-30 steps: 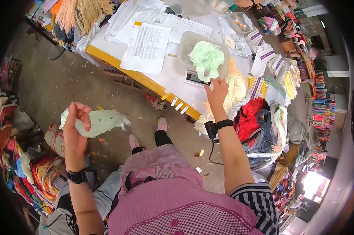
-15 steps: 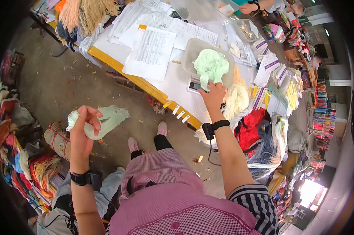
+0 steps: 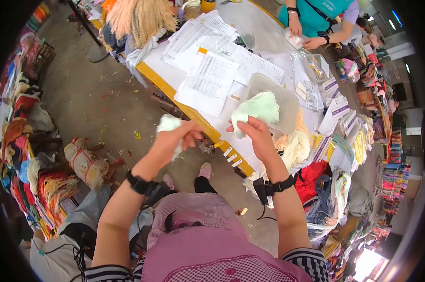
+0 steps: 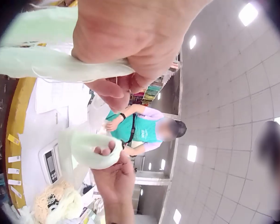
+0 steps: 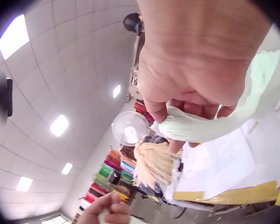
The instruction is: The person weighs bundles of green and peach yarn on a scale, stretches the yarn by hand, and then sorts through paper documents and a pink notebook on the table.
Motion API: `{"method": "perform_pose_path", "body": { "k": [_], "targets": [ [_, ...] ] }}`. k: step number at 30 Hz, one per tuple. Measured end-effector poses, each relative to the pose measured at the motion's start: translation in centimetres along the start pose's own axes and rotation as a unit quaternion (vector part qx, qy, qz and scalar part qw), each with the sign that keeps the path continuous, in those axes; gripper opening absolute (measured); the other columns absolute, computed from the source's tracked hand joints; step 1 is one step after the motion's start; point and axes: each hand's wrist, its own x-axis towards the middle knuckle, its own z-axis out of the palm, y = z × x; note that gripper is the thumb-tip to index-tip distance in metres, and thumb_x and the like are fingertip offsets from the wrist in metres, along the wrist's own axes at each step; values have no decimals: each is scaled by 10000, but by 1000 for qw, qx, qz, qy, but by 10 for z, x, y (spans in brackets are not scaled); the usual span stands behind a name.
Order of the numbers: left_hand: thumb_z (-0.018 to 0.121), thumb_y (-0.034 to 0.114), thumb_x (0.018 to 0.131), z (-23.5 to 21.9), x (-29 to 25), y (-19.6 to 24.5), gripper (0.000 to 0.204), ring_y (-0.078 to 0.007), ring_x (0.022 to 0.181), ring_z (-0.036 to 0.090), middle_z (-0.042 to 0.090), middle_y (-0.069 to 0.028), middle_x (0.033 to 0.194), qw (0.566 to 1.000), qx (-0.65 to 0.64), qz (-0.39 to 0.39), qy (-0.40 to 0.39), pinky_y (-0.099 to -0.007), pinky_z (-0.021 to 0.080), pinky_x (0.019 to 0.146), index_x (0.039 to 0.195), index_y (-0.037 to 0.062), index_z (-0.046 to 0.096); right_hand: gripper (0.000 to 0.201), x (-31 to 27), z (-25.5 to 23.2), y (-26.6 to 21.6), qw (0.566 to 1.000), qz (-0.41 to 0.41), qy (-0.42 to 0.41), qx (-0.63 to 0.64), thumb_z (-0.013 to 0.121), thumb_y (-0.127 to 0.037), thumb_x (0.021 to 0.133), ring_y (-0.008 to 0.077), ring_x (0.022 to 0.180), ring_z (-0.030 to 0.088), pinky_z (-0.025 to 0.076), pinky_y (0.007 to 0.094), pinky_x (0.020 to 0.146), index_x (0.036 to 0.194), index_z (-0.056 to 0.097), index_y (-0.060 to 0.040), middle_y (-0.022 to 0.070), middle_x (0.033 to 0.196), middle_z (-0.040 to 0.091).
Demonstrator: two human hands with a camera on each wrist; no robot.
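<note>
Pale green yarn point(image 3: 169, 123) hangs from my left hand point(image 3: 164, 142), whose fingers curl round it beside the table's yellow edge. In the left wrist view, that yarn point(image 4: 37, 63) stretches leftward out of the hand point(image 4: 126, 42). My right hand point(image 3: 257, 136) grips one end of a mint green skein point(image 3: 264, 107); the skein's other part lies over a clear plastic tub point(image 3: 287, 109). In the right wrist view, this skein point(image 5: 200, 128) passes between the fingers and thumb of the hand point(image 5: 191, 70). A digital scale point(image 4: 50, 163) shows in the left wrist view.
Printed sheets point(image 3: 210, 77) cover the table's middle. Peach yarn point(image 3: 142, 19) is heaped at its far left; cream yarn point(image 3: 294, 148) and red yarn point(image 3: 311, 178) lie at the right. Another person in a teal apron point(image 3: 311, 19) works across the table.
My left hand has moved right and up towards the table with its yarn. The right hand now holds the mint skein's end, raised from the tub. The head view has shifted.
</note>
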Motion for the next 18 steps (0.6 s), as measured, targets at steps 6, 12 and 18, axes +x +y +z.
{"method": "perform_pose_path", "body": {
  "k": [6, 12, 18],
  "targets": [
    [622, 271, 888, 35, 19, 5, 251, -66, 650, 549, 681, -26, 827, 997, 57, -19, -44, -200, 361, 526, 963, 42, 693, 213, 3, 30, -1, 999, -4, 12, -40, 628, -144, 886, 54, 775, 576, 464, 217, 688, 1014, 661, 23, 19, 886, 671],
    [649, 200, 849, 44, 22, 12, 196, -62, 734, 576, 677, -13, 778, 994, 96, 37, -43, -230, 430, 620, 866, 7, 682, 207, 1, 33, -5, 995, -18, 78, -60, 631, -152, 878, 44, 746, 576, 465, 213, 657, 985, 668, 21, 17, 844, 672],
    [662, 126, 826, 50, 27, 10, 139, -39, 680, 508, 654, 9, 766, 993, 13, 104, -49, -215, 373, 593, 909, 18, 684, 201, 1, 31, -14, 991, -36, 61, -111, 623, -140, 873, 47, 748, 586, 464, 208, 650, 989, 669, 17, 20, 844, 678]
  ]
}}
